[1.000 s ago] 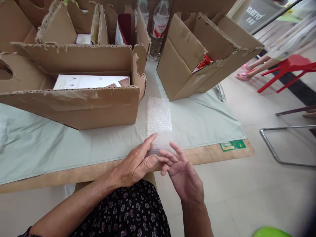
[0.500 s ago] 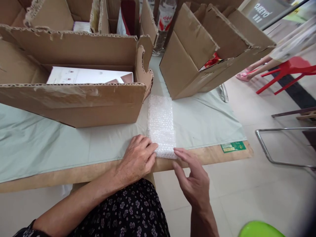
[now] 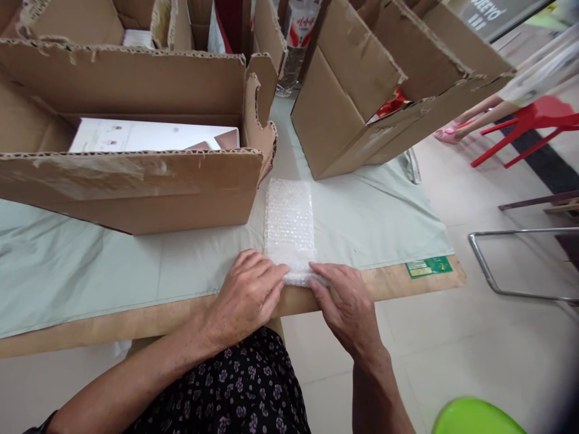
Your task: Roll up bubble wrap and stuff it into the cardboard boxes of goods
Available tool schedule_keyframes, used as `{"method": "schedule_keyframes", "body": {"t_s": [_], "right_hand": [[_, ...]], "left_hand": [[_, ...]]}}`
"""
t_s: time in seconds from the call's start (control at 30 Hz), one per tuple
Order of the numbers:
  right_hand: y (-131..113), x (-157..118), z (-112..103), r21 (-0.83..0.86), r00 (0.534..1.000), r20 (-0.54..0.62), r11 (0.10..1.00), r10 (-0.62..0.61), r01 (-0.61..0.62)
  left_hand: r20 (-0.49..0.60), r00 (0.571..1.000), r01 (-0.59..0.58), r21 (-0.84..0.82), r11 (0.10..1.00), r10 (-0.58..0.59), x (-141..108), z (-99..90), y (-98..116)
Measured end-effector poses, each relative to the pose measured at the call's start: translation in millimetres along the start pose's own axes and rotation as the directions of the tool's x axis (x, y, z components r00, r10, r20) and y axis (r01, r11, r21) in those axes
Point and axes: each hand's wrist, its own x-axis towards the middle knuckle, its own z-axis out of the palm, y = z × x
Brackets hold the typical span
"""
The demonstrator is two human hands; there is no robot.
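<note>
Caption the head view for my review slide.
Left hand and right hand at the near end of bubble wrap on a cloth-covered table.

Cardboard boxes (image 3: pixel 190 199) and bubble wrap (image 3: pixel 289 217) suggest a workroom.

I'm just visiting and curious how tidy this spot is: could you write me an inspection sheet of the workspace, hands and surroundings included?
Surface: creased pale green cloth over a table whose brown front edge shows.
Job's things: bubble wrap lying on the cloth.
Clutter: left cardboard box, open, holding a white box; right cardboard box, open; bottle behind.
Left hand: touching the wrap's near left corner.
Right hand: touching its near right corner.
Cables: nothing seen.
Surroundings: red stool; a person's legs.
</note>
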Motion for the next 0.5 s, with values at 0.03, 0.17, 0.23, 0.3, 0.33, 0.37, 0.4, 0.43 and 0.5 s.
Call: {"method": "schedule_keyframes", "body": {"t_s": [0.03, 0.17, 0.23, 0.3, 0.33, 0.37, 0.4, 0.43, 0.5], "right_hand": [[-2, 1, 0, -0.005, 0.999, -0.046, 1.0, 0.018, -0.018], [-6, -2, 4, -0.063, 0.968, -0.253, 0.998, 0.002, -0.019], [-6, -4, 8, -0.083, 0.98, -0.192, 0.996, -0.053, 0.038], [-5, -4, 13, -0.095, 0.993, -0.077, 0.992, -0.087, 0.079], [-3, -3, 15, -0.099, 0.995, -0.042, 0.992, -0.088, 0.084], [-2, -2, 16, -0.098, 0.996, -0.029, 0.992, -0.084, 0.081], [-1, -1, 16, -0.087, 0.996, -0.031, 0.993, -0.08, 0.077], [0, 1, 15, -0.067, 0.996, -0.038, 0.995, -0.075, 0.072], [1, 4, 10, 0.001, 0.997, -0.027, 0.997, -0.071, 0.071]], "left_hand": [[-0.011, 1.0, 0.03, 0.0, 1.0, -0.03, 3, 1.3, -2], [-0.02, 0.994, 0.109, 0.062, 0.992, -0.108, 14, 9.1, -8], [-0.019, 0.99, 0.14, 0.116, 0.983, -0.139, 18, 12.6, -10], [-0.047, 0.987, 0.157, 0.16, 0.974, -0.152, 18, 13.7, -10], [-0.07, 0.987, 0.158, 0.169, 0.973, -0.148, 16, 12.9, -9], [-0.088, 0.987, 0.148, 0.168, 0.975, -0.135, 14, 11.0, -8], [-0.094, 0.989, 0.13, 0.157, 0.979, -0.116, 11, 8.2, -6], [-0.086, 0.991, 0.109, 0.139, 0.984, -0.098, 8, 4.5, -4], [-0.049, 0.996, 0.076, 0.089, 0.993, -0.072, 1, -3.6, 1]]}}
